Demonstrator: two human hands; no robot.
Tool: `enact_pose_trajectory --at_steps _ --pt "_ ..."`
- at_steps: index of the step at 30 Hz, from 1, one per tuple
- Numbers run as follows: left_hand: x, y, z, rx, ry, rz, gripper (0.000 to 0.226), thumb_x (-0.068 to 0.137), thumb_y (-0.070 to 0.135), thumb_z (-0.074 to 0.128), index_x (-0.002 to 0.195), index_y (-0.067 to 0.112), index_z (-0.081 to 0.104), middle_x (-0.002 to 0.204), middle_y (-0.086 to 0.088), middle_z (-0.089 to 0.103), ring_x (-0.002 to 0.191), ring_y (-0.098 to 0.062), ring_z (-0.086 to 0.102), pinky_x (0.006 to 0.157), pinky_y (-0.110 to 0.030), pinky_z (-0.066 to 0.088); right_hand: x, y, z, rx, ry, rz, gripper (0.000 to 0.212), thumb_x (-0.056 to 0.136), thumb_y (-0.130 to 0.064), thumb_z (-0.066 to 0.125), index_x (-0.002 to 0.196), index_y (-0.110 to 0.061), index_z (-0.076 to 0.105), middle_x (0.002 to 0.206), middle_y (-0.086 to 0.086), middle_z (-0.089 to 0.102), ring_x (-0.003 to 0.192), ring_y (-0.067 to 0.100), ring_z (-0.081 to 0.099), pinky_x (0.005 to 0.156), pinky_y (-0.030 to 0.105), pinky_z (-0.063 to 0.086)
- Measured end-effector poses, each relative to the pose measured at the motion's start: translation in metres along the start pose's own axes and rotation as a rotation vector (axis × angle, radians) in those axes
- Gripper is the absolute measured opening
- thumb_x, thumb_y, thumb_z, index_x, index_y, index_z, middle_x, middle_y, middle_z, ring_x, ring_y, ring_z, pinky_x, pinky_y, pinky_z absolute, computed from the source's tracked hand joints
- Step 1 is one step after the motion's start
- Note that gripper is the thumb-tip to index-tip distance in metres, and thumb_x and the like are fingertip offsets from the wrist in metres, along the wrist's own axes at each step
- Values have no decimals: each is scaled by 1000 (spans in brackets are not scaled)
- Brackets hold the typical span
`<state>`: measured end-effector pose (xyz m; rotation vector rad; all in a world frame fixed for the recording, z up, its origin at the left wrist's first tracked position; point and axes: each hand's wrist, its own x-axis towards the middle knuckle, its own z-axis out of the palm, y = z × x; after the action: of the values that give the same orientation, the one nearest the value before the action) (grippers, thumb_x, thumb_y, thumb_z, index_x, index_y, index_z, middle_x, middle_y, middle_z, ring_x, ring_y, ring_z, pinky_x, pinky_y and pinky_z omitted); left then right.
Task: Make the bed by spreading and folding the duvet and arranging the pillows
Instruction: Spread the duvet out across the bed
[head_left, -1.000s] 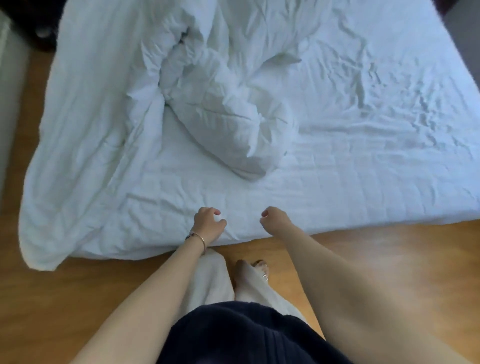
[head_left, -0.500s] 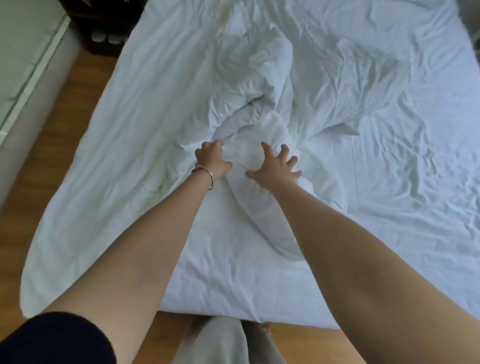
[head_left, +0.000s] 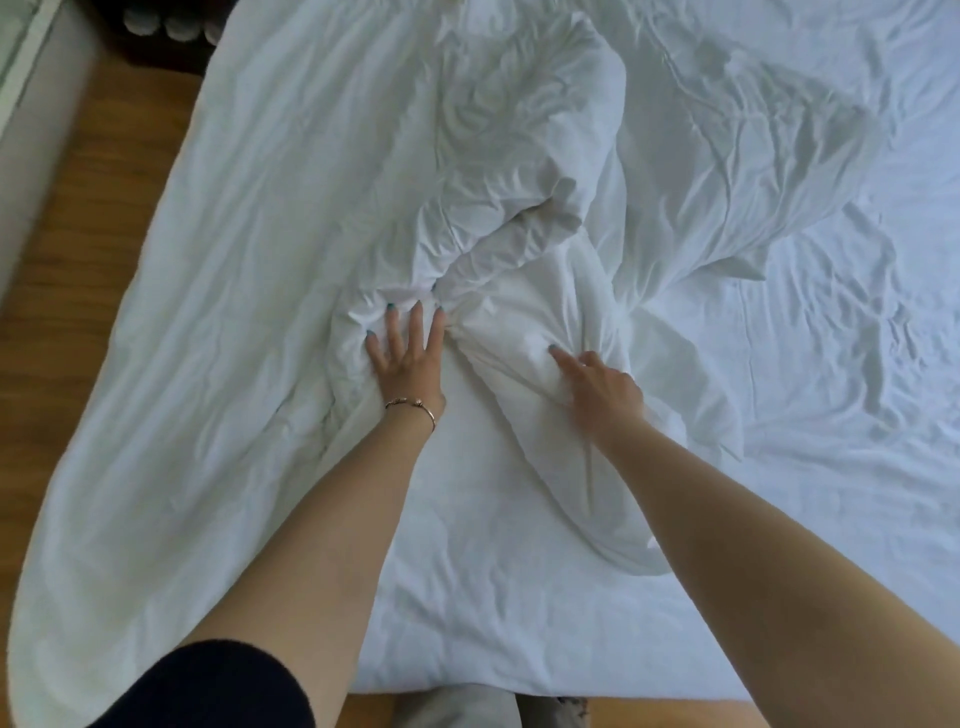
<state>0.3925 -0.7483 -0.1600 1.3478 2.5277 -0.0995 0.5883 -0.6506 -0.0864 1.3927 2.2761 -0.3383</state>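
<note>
Both hands (head_left: 408, 358) (head_left: 605, 387) (flat) on bunched duvet (head_left: 519, 208)

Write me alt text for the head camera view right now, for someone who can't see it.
Seen from above, a person's left hand and right hand press into a bunched white duvet heaped in the middle of a bed. The left wrist wears a thin bracelet, and wooden floor shows along the bed's left side.

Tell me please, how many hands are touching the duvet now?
2. The left hand lies flat on the bunched duvet near the middle of the bed. The right hand, blurred, touches the fold just to its right.
</note>
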Motion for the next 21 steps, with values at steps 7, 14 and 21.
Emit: enact_pose_trajectory --at_steps 7,14,21 --pt "-7 -25 13 -180 177 116 102 50 -13 69 140 24 38 133 -7 45 116 -29 49 85 -44 44 -10 23 1 0 -33 16 77 86 -11 55 144 -52 24 130 -9 42 115 24 43 70 33 41" --pt "-73 -29 -28 -1185 -129 -74 63 66 -9 43 122 11 62 116 0 63 114 -18 57 87 -9 38 -54 65 12 -14 -134 64 73 89 -10 50 142 -54 25 138 -14 31 122 23 34 83 35 47" --pt "-172 -46 -45 -1390 -425 -127 79 46 1 46 117 24 69 123 9 65 116 -10 57 102 -25 42 -95 69 25 -58 -229 72 77 82 -24 60 144 -52 23 155 -11 12 136 27 22 107 45 32"
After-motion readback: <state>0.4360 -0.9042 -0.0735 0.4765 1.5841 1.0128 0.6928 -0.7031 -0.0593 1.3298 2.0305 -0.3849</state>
